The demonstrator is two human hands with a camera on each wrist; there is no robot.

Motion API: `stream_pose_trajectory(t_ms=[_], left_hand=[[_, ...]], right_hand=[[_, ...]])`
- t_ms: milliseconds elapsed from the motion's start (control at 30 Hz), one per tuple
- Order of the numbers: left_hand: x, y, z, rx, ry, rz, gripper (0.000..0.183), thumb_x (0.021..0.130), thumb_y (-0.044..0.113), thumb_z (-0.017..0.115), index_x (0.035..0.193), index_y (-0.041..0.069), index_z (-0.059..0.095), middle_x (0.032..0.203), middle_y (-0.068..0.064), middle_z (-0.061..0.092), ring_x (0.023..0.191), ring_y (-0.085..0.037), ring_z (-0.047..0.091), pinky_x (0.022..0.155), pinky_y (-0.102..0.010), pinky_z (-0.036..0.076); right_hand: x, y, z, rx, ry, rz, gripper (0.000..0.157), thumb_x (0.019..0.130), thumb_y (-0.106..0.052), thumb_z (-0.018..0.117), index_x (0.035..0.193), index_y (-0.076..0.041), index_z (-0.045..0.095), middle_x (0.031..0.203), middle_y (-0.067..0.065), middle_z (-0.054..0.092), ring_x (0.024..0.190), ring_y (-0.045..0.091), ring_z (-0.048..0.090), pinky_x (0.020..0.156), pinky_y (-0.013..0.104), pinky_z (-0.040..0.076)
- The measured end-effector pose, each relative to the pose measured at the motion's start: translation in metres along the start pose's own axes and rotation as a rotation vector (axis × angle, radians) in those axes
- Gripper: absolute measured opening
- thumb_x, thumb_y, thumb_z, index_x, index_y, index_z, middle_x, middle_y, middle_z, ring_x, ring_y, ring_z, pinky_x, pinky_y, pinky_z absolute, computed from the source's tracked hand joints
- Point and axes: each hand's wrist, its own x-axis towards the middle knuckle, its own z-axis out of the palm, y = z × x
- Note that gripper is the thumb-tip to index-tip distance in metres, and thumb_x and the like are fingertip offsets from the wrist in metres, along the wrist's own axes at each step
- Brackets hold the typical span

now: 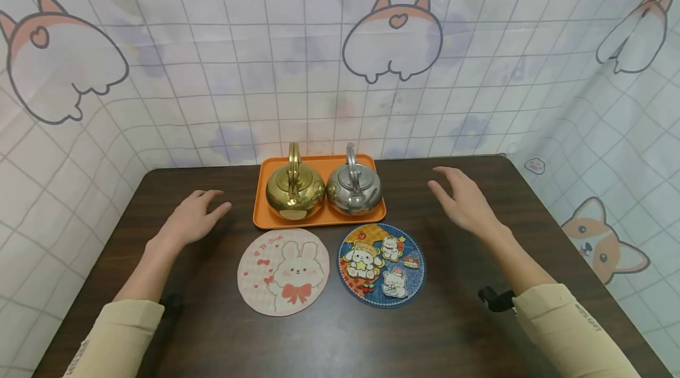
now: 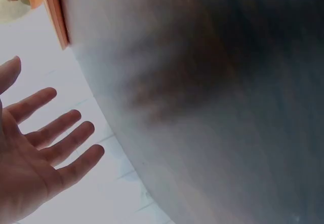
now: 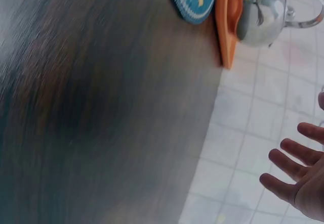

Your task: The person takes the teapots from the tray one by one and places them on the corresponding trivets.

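Observation:
A gold teapot [image 1: 296,190] and a silver teapot [image 1: 354,189] stand side by side on an orange tray [image 1: 259,212], their handles upright. My left hand [image 1: 193,217] hovers over the table left of the tray, fingers spread and holding nothing. To the right of the tray my right hand [image 1: 467,201] is held out the same way, empty, thumb apart from the fingers. Each wrist view shows its hand with loosely extended fingers; in the right one the silver teapot [image 3: 263,14] appears on the tray [image 3: 228,42].
In front of the tray lie a round pink rabbit mat [image 1: 284,271] and a round blue mat with cartoon animals [image 1: 381,266]. Behind the dark wooden table [image 1: 340,342] hangs a white checked curtain [image 1: 297,71] printed with corgis.

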Motion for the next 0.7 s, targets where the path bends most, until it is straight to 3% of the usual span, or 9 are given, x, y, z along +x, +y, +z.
stream_pose_trajectory(t_ms=[367,700], left_hand=[[0.004,0.009,0.009,-0.086,0.048,0.021,0.057,0.106,0.031,0.058,0.145,-0.008,0.049,0.141,-0.038,0.046,0.129,-0.056,0.044,0.104,-0.071,0.038],[0.003,0.017,0.014,-0.143,0.067,0.048,0.053,0.104,0.029,0.061,0.141,-0.008,0.053,0.136,-0.036,0.052,0.119,-0.051,0.053,0.097,-0.066,0.046]], right_hand=[[0.003,-0.026,0.007,0.1,0.011,-0.086,0.045,0.106,-0.025,0.059,0.141,0.002,0.053,0.136,0.023,0.057,0.124,0.042,0.054,0.096,0.061,0.049],[0.003,-0.048,0.014,0.23,-0.031,-0.072,0.04,0.105,-0.023,0.062,0.138,-0.002,0.057,0.133,0.016,0.06,0.12,0.039,0.058,0.095,0.055,0.054]])
